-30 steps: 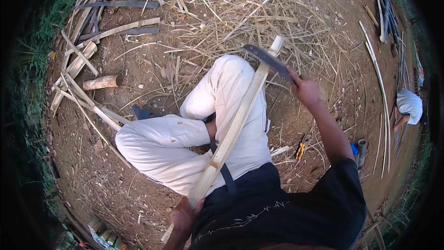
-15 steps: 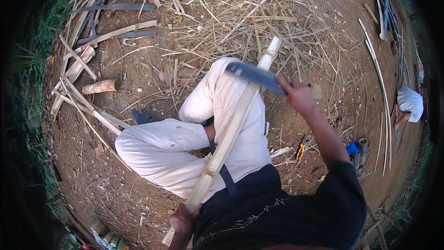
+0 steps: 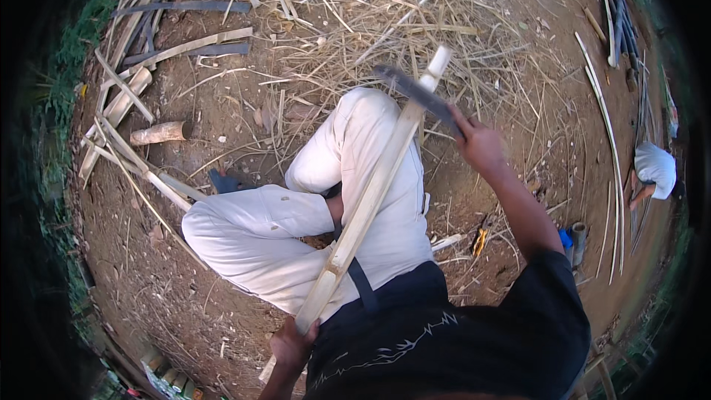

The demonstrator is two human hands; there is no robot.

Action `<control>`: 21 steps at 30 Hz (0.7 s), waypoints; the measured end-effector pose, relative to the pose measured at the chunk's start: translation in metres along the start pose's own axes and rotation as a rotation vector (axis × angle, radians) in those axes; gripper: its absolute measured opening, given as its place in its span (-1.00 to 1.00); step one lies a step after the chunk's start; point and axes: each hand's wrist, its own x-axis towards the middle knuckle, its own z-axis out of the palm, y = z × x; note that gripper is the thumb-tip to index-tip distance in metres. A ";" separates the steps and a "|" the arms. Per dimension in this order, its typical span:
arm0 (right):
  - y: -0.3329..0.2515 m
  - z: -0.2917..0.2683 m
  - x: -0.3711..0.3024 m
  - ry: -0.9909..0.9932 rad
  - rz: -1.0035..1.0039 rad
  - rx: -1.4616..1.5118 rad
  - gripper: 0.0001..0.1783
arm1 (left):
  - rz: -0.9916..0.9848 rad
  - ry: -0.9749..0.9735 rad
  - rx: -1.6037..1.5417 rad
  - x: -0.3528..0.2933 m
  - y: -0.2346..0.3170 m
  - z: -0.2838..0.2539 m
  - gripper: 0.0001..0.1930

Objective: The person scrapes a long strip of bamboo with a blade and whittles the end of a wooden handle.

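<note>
One knife, one wooden strip, two hands.

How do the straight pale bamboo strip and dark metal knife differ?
The straight pale bamboo strip is far longer than the dark metal knife. The strip rises rightward; the knife slopes down rightward, across it. Both are held: strip by left hand, knife by right hand.

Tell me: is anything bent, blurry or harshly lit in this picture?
Head view: long pale strips at right look bowed, probably the lens, corners go black; head view: the dark blade crossing the wooden strip seems slightly smeared; head view: light is soft, without hard shadows around the white trousers.
</note>
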 end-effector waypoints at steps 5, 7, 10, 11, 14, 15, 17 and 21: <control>0.048 0.022 0.011 0.014 0.127 -0.188 -0.15 | 0.007 -0.011 0.064 -0.004 -0.007 0.000 -0.46; 0.041 0.021 0.019 0.013 0.216 -0.116 -0.17 | 0.042 0.025 0.072 0.004 0.000 0.003 -0.46; 0.010 0.007 0.015 0.076 -0.014 -0.144 -0.21 | 0.038 0.104 0.033 -0.005 -0.009 0.006 -0.46; 0.012 0.012 0.011 0.134 -0.159 -0.221 -0.22 | 0.023 0.091 0.029 -0.006 -0.008 0.003 -0.46; 0.070 0.018 0.033 0.065 0.127 -0.247 -0.24 | 0.082 0.153 0.060 -0.006 -0.017 0.007 -0.45; 0.091 0.023 0.037 -0.014 0.342 -0.210 -0.25 | 0.099 0.158 0.075 -0.011 -0.022 0.008 -0.45; 0.096 0.021 0.050 0.046 0.430 -0.138 -0.28 | 0.059 0.161 0.114 -0.017 -0.024 0.011 -0.44; 0.049 -0.012 0.026 0.073 0.477 0.053 -0.30 | 0.007 0.177 0.103 -0.017 -0.010 0.002 -0.44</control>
